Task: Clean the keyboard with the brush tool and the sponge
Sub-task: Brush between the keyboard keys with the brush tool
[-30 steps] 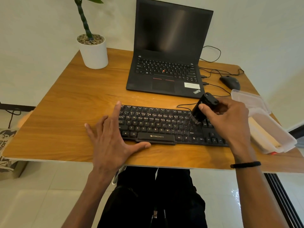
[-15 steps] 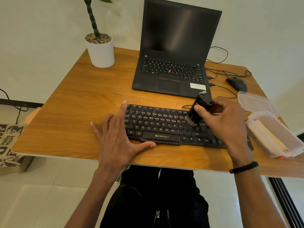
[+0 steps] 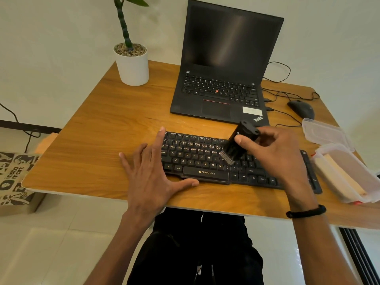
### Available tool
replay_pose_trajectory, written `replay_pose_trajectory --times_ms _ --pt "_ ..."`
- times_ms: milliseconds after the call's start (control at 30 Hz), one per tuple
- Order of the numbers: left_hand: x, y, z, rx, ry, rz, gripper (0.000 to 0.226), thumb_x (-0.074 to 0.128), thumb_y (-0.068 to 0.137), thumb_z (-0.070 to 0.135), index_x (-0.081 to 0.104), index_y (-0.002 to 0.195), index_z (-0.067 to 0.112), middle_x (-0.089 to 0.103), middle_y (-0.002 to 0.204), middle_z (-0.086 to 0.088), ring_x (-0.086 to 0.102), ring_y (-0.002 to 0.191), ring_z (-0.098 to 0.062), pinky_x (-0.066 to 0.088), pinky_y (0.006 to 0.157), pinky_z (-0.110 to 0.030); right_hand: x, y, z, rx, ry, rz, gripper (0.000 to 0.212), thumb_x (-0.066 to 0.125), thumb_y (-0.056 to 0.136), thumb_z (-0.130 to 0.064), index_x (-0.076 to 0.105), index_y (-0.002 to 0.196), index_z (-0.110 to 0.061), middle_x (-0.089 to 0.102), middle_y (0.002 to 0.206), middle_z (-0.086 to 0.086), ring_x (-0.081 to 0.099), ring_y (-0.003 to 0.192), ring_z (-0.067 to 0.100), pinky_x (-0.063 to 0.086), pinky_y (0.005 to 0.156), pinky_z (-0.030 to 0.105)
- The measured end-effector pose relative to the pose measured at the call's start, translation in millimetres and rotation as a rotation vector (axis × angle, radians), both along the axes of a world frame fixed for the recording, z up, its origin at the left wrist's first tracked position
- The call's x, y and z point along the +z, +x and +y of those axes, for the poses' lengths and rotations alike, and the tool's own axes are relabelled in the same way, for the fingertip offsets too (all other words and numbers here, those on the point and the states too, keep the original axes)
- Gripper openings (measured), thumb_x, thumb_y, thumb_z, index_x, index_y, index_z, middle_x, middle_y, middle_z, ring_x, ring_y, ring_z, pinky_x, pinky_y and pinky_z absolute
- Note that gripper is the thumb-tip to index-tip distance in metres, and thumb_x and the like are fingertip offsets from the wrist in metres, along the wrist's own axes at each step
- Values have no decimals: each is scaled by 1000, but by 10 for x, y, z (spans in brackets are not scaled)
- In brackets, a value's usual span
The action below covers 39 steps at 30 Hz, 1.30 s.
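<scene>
Brush tool (image 3: 236,145) shifted left along Zebronics keyboard (image 3: 197,157); my right hand (image 3: 271,153) grips it, left hand (image 3: 150,173) flat, fingers spread.

brush tool (image 3: 236,144) swept leftward along keyboard (image 3: 197,155)

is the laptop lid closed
No, the laptop stands open behind the keyboard, its dark screen upright and its keys showing.
</scene>
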<state>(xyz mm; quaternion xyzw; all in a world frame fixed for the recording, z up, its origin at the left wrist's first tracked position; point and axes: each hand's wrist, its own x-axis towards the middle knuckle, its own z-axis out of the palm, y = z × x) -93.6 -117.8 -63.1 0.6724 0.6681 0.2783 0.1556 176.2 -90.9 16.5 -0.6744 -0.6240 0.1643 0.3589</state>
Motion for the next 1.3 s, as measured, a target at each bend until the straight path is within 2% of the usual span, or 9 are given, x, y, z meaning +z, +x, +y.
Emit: replay_pose_trajectory --times_ms 67,200,333,467,667,833,1000,1133,1300 --pt "-4 0 1 -1 -1 2 149 62 43 99 -18 158 47 42 155 -9 27 151 -32 1 121 -74 -41 -52 -1 27 -11 -19 35 80 85 -45 77 110 -21 75 87 -6 69 79 11 54 66 22" --pt "-18 12 -1 -1 -2 18 149 61 44 100 -17 159 46 45 153 -9 29 150 -33 3 120 -75 -32 -125 49 -108 187 -247 34 79 88 -40 75 112 -15 75 100 -1 64 84 8 46 72 16" --pt "-14 -5 7 -1 7 15 149 61 44 100 -15 160 45 45 152 -8 30 150 -32 3 120 -75 1 -121 63 25 55 -51 33 83 83 -42 77 107 -20 73 87 -9 68 79 9 53 68 21" --pt "-20 -1 8 -3 -1 21 148 59 44 101 -17 159 47 44 154 -7 28 150 -32 2 120 -75 26 -22 149 59 -30 -14 29 82 82 -48 75 98 -25 71 83 -6 66 77 10 46 63 21" --pt "-24 -7 6 -5 0 7 147 58 44 102 -22 156 50 41 155 -7 27 151 -32 1 121 -74 -2 -155 203 10 50 -104 29 81 84 -45 75 104 -24 74 89 -10 68 81 4 55 69 22" --pt "-12 -10 11 -8 -8 -1 148 61 44 100 -23 156 50 38 158 -6 25 152 -30 -1 121 -73 -11 -236 197 77 1 -85 28 81 84 -47 76 100 -24 71 81 -11 63 72 3 45 61 16" --pt "-20 -10 7 -7 -5 7 149 62 44 100 -21 157 49 40 157 -5 25 152 -29 0 121 -74 3 -344 202 18 97 -199 32 79 86 -44 75 107 -21 72 89 -8 67 79 5 56 70 22" --pt "-20 -12 6 -7 1 7 150 64 45 99 -19 158 48 41 157 -5 25 152 -29 0 121 -74 57 -331 214 69 17 -181 30 80 85 -45 75 105 -22 70 83 -12 63 74 0 44 60 14" --pt "-8 -10 4 -9 -8 6 150 64 44 99 -21 157 47 38 159 -4 23 152 -29 -1 121 -73 65 -316 231 96 -32 -92 28 81 84 -47 74 99 -24 71 82 -10 63 73 4 44 61 16"
